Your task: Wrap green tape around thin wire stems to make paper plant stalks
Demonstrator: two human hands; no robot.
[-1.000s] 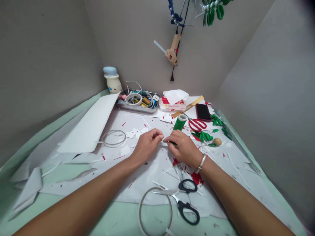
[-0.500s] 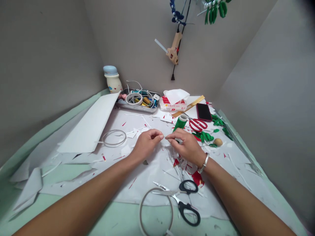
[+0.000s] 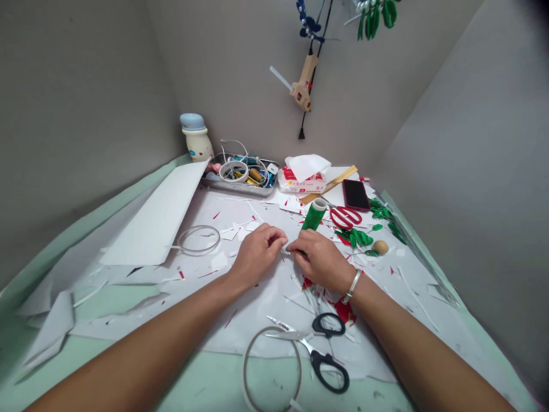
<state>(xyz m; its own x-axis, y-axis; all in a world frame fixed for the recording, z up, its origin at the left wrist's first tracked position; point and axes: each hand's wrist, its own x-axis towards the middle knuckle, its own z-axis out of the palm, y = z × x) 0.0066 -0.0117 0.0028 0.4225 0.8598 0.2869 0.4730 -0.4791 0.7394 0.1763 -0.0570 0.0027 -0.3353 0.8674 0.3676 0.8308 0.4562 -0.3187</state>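
Black-handled scissors (image 3: 305, 345) lay nearest, well below the green tape roll (image 3: 313, 216). Just in front of that roll, the left hand (image 3: 257, 254) and right hand (image 3: 319, 262) pinched a thin white strip (image 3: 283, 248) between them. Red-handled scissors (image 3: 345, 217) lay just beside the roll.

Scraps by the hands (image 3: 219, 261): thin matt white paper.
Near scissors (image 3: 300, 340): shiny metal blades, smooth black plastic handles.
Far tray (image 3: 240, 191): gray metal.
Phone (image 3: 355, 194): smooth and glossy.
Big sheet (image 3: 154, 214): flat matt white paper.
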